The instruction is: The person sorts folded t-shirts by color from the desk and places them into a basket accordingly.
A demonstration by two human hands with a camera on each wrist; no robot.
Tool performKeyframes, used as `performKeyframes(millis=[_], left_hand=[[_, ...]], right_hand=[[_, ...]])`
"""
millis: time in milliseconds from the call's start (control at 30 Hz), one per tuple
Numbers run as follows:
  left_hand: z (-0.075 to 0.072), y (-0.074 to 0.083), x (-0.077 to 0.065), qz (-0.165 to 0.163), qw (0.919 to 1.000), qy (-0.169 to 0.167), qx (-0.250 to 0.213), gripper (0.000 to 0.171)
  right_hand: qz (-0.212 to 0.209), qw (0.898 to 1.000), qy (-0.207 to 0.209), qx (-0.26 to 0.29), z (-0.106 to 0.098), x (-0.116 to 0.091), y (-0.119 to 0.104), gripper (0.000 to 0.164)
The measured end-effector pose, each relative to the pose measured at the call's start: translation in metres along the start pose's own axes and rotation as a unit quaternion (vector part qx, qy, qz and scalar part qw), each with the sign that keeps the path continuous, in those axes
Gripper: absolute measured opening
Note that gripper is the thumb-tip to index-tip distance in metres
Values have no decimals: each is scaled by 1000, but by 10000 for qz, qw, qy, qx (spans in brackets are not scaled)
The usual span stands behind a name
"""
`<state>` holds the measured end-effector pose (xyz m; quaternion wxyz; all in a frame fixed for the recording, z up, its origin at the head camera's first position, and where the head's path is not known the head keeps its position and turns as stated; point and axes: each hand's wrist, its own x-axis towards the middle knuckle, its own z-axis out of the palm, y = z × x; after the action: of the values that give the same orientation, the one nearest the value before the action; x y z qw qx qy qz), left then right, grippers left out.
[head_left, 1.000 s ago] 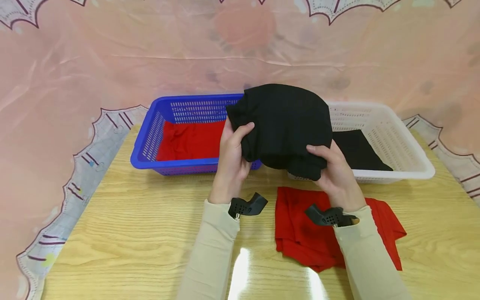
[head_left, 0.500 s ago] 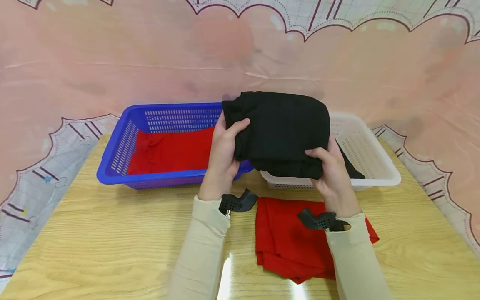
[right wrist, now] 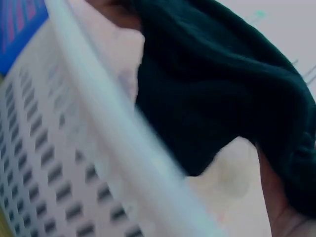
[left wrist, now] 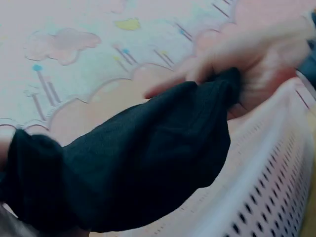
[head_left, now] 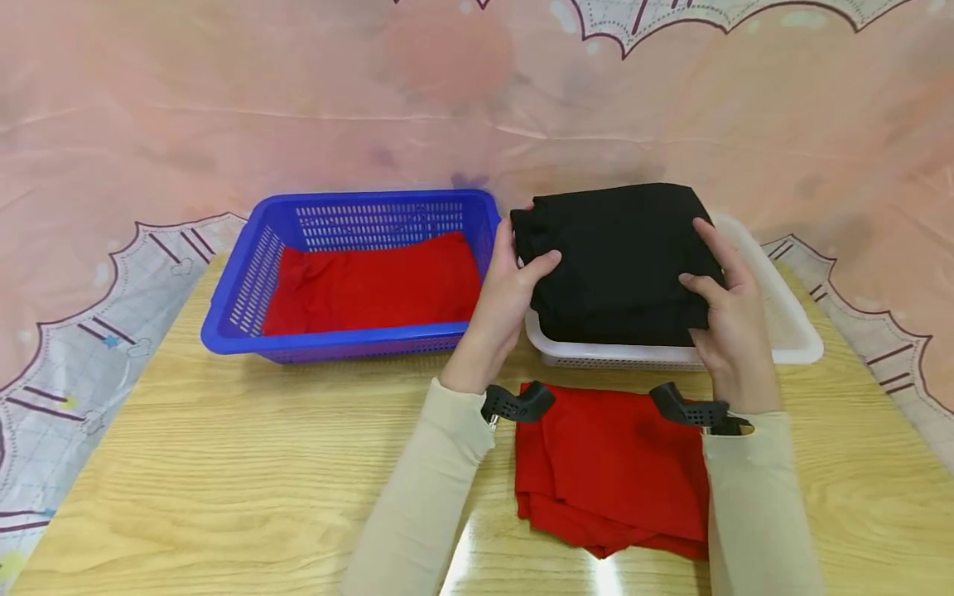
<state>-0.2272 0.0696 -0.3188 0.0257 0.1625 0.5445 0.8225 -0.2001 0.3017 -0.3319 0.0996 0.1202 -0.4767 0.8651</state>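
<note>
Between both hands a folded black cloth (head_left: pixel 622 265) is held above the white plastic basket (head_left: pixel 801 335), covering most of its opening. My left hand (head_left: pixel 503 310) grips the cloth's left edge, thumb on top. At the right edge my right hand (head_left: pixel 738 323) pinches it, thumb and a finger over the upper face. In the left wrist view the black cloth (left wrist: pixel 148 153) sags between the hands, beside the basket's perforated wall (left wrist: pixel 266 192). The right wrist view shows the cloth (right wrist: pixel 207 94) hanging past the basket's rim (right wrist: pixel 118 118). The basket's inside is mostly hidden.
A blue basket (head_left: pixel 335 338) with a folded red cloth (head_left: pixel 380 285) inside stands to the left. Nearer, a second folded red cloth (head_left: pixel 611 472) lies on the wooden table (head_left: pixel 261 463), partly behind the right forearm. A patterned curtain (head_left: pixel 298 99) hangs behind.
Both hands have carried the black cloth rightward, from between the baskets to over the white one. The black cloth seen lying in that basket earlier is now hidden. The head view has shifted.
</note>
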Motion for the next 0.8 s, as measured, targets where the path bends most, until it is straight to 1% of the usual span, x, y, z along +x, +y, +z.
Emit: performKeyframes(millis=[100,167,233,300,333,367,400,433,467,500,533,567,600,633,667,700,767,800], left_hand=[[5,-2,-2,152,9980,-182,587,64],[8,-4,-3,226,9945,-319,976,66],[9,-6,-4,241,9913,-418,1223,66],[10,-8,-5,163,9896,-415,1371,64],[9,-11,-3,139,9885,-390,1454,64],[9,-15,-2,106,9871,-360,1554,63],[8,-19,0,93,9854,-349,1666,62],[7,-23,2,99,9819,-348,1859,61],[6,-28,4,131,9766,-374,2114,60],[5,-32,6,173,9701,-414,2387,60],[4,-37,8,230,9625,-437,2666,60],[4,-38,8,279,9550,-444,2919,59],[4,-39,8,309,9478,-432,3145,59],[5,-39,9,324,9413,-410,3335,59],[6,-39,9,322,9374,-397,3444,59],[7,-39,9,290,9354,-380,3503,58],[9,-39,11,196,9303,-388,3643,57],[10,-39,12,141,9269,-431,3726,57]], right_hand=[[58,9982,265,-534,-10,1,1,48],[169,9958,457,-775,-14,2,2,46],[306,9926,610,-1008,-15,1,1,44],[450,9856,775,-1432,-15,0,0,42],[498,9781,879,-1817,-15,0,0,41],[554,9659,953,-2344,-15,0,1,40],[629,9483,1003,-2944,-14,-1,2,39],[676,9279,1016,-3524,-13,-1,3,38],[692,9056,1011,-4060,-13,-1,5,38],[689,8809,993,-4575,-12,-1,7,38],[671,8586,966,-4990,-12,-1,9,38],[658,8433,915,-5254,-12,-1,11,38],[622,8377,878,-5354,-11,-1,12,38],[583,8358,879,-5387,-12,0,13,39],[585,8334,908,-5421,-12,0,13,39],[596,8342,943,-5400,-12,0,13,39],[625,8417,1037,-5261,-13,0,13,39],[597,8423,1095,-5244,-13,0,12,39]])
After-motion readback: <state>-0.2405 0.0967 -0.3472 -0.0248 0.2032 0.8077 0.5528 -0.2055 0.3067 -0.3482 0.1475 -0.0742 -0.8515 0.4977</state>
